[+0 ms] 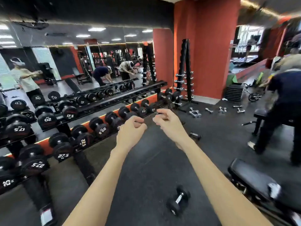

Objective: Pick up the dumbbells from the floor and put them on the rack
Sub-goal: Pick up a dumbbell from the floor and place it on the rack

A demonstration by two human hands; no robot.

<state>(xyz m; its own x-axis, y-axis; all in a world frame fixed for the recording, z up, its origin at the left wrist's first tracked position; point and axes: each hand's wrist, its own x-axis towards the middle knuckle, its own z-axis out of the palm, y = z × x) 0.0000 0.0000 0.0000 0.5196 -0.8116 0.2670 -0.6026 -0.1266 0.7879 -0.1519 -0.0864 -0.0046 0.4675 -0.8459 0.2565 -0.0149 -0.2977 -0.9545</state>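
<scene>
A black dumbbell [178, 199] with a chrome handle lies on the dark rubber floor at the lower middle, below my right forearm. A second, smaller black dumbbell [195, 135] lies farther off, just right of my right wrist. The long two-tier dumbbell rack [123, 97] runs along the mirror wall on the left, loaded with black dumbbells. My left hand [132, 129] and my right hand [169, 121] are held out at mid-height, fingers loosely curled, holding nothing.
Several small chrome dumbbells [195, 113] lie on the floor near a tall vertical rack [185, 70] by the red pillar. A person [283, 101] bends over a bench on the right. A black bench [254, 178] stands at the lower right.
</scene>
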